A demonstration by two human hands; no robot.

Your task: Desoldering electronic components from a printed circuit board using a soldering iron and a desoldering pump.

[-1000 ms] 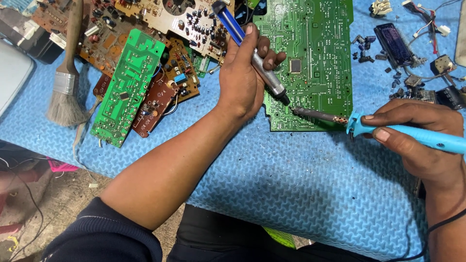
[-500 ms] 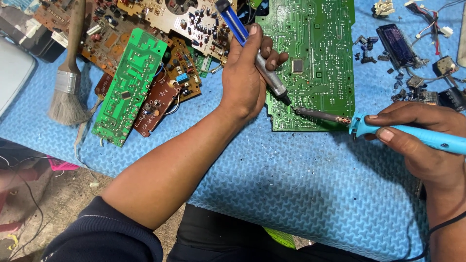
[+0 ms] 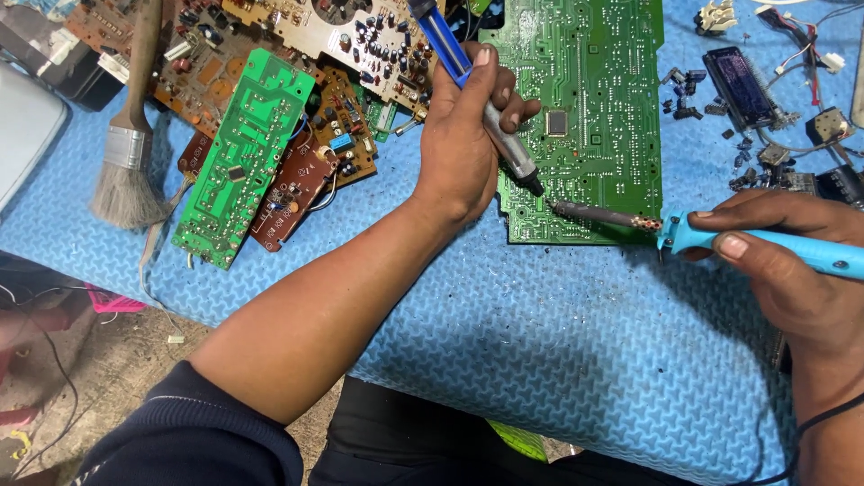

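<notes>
A large green circuit board (image 3: 594, 99) lies on a blue foam mat (image 3: 558, 360). My left hand (image 3: 463, 144) grips a blue and grey desoldering pump (image 3: 477, 90), whose black tip rests on the board's lower left part. My right hand (image 3: 792, 270) holds a light blue soldering iron (image 3: 720, 238); its metal tip touches the board close to the pump tip.
A pile of brown and green circuit boards (image 3: 261, 135) lies at the upper left, with a paint brush (image 3: 130, 135) beside it. Small loose components and a dark display module (image 3: 742, 90) are scattered at the upper right. The mat's front edge drops to the floor at the lower left.
The view has shifted slightly; both hands hold their tools in nearly the same place on the board.
</notes>
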